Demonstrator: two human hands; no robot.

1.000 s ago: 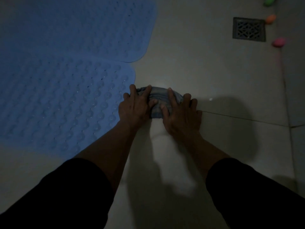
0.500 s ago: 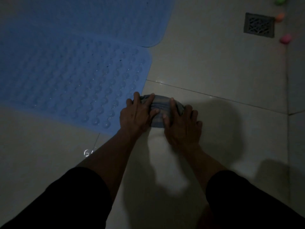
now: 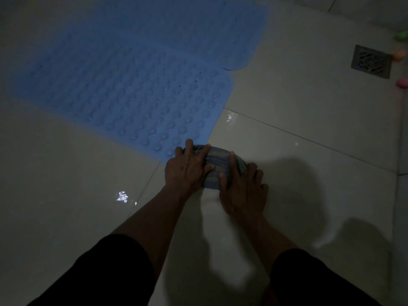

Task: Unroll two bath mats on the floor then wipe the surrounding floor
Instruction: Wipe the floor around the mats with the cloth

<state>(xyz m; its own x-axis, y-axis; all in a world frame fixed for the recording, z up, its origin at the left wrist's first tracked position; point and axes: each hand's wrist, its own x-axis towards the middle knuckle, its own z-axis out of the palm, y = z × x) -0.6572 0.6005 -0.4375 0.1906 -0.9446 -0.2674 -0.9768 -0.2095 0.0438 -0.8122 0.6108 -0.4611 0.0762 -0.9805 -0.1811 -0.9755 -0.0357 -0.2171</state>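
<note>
Two blue bath mats lie flat on the pale tiled floor (image 3: 298,107). The nearer mat (image 3: 136,96) has bubble-like bumps, and the farther mat (image 3: 198,29) lies behind it with edges touching or overlapping. A bunched grey-blue cloth (image 3: 217,160) sits on the tiles just off the nearer mat's front corner. My left hand (image 3: 187,168) presses on the cloth's left part. My right hand (image 3: 242,186) presses on its right part. Both hands hide most of the cloth.
A dark square floor drain (image 3: 371,61) is set in the tiles at the far right. Small green (image 3: 401,36), orange (image 3: 400,55) and pink (image 3: 402,82) objects lie beside it near the wall. Wet glints (image 3: 122,196) show on the tiles to the left of my arms.
My hands and the cloth have slid back toward me along the nearer mat's right edge to its front corner. The view has shifted with them, so the mats now appear farther away.
</note>
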